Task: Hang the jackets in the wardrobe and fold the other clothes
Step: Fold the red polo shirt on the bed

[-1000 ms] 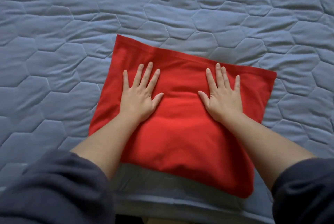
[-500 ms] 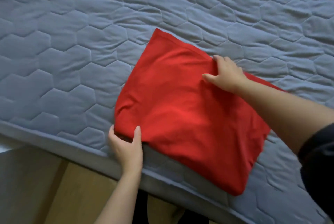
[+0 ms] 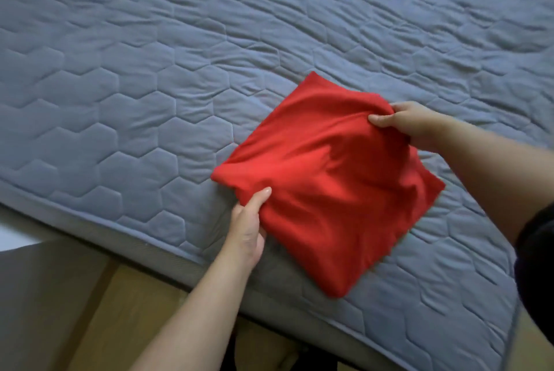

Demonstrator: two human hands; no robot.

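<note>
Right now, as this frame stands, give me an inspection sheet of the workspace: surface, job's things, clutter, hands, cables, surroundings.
Surface: grey quilted mattress, hexagon stitching, wrinkled.
Job's things: folded red garment near the mattress's front edge, rumpled where gripped.
Clutter: nothing seen.
Hands: left hand pinches the garment's near-left edge, thumb on top; right hand grips its far-right corner.
Cables: nothing seen.
Surroundings: tan floor below the mattress edge.

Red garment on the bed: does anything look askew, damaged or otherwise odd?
Nothing looks damaged. The folded red garment sits cornerwise to the mattress edge. Its cloth is bunched into creases between the grip of the left hand on its near-left corner and the grip of the right hand on its far-right corner.
</note>
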